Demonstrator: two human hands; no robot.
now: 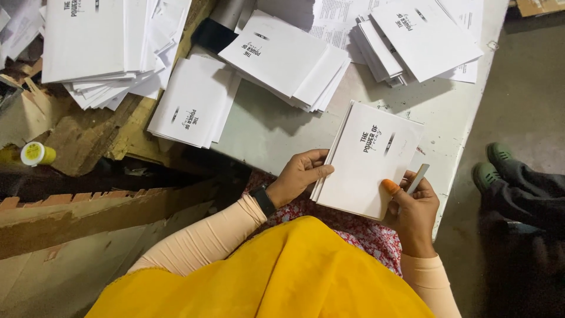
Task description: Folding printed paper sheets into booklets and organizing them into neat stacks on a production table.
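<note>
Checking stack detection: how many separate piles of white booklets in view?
5, edges cropped, so more may be hidden: top-left pile, small pile below it, centre pile, top-right pile, and held pile between left hand and right hand.

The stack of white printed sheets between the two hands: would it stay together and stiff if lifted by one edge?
Probably not. The stack of white sheets shows loose, slightly fanned edges by the left hand, so sheets would likely slide apart. It overhangs the table edge, braced by the right hand, suggesting thin paper that droops.
</note>
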